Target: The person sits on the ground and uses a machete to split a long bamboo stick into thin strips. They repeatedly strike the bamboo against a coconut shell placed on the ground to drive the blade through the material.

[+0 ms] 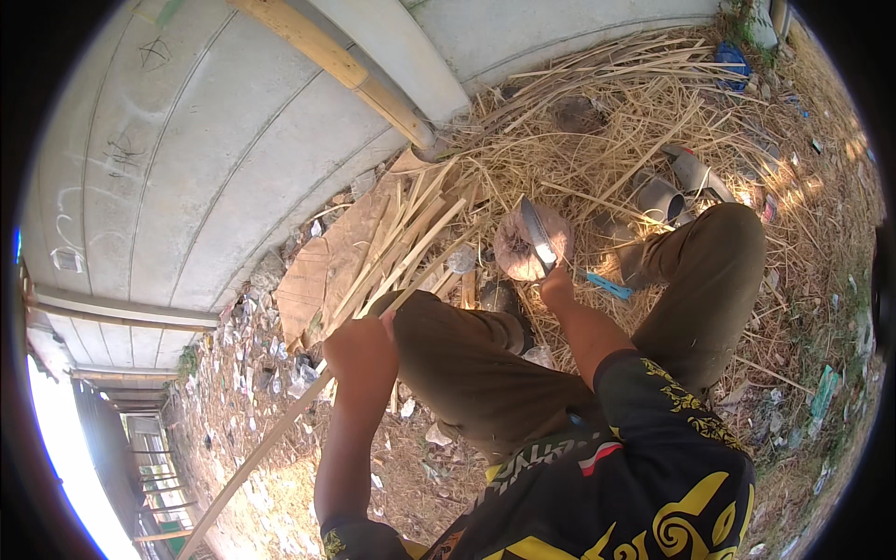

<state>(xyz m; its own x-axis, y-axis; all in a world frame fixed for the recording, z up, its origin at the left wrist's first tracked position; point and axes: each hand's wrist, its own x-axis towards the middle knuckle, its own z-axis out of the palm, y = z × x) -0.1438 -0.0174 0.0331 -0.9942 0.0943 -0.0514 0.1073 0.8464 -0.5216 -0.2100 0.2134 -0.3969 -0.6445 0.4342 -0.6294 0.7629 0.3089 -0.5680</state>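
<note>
My left hand point(360, 348) is closed around a long pale bamboo strip point(254, 461) beside my left knee. The strip slants down and back to the lower left; where its front end lies among other strips I cannot tell. In my right hand point(557, 287) is the handle of a large knife point(535, 230), its broad blade angled up and left over a round wooden chopping block point(512, 245). Whether the blade touches the block's top is unclear. Split bamboo strips point(397, 247) lie in a bundle left of the block, partly on flattened cardboard point(308, 285).
Straw-like shavings point(616, 145) cover the ground ahead, with long strips along a concrete panel wall point(205, 159). A bamboo pole point(327, 56) leans there. Beyond the block are grey pipe-like pieces point(659, 198). A blue object point(609, 286) lies near my right hand.
</note>
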